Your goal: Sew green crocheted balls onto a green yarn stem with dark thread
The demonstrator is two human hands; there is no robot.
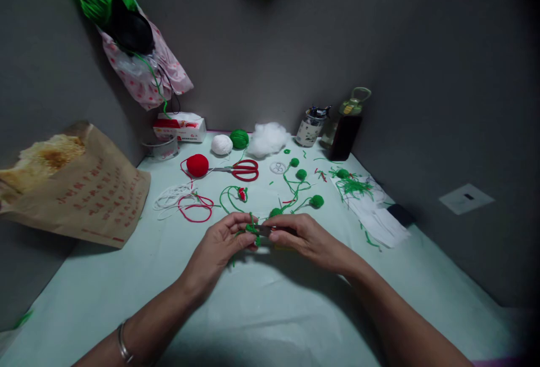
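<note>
My left hand (230, 238) pinches a small green yarn piece (252, 228) above the middle of the table. My right hand (297, 236) is closed round a small dark tool (265, 231), whose tip touches the green yarn; its exact kind is hard to tell. Just behind the hands lie green yarn balls (316, 201) with trailing strands, and a small red and green piece (242, 194). Red-handled scissors (245, 170) rest beside a red yarn ball (197, 165). Loops of white cord (174, 198) and red cord (196, 209) lie to the left.
At the left stands a paper bag (101, 192) with bread. White stuffing (268, 139), a white ball (221, 144) and a green ball (239, 139) sit at the back. A pen jar (309, 132), a dark phone (346, 138) and white paper (375, 220) are at the right.
</note>
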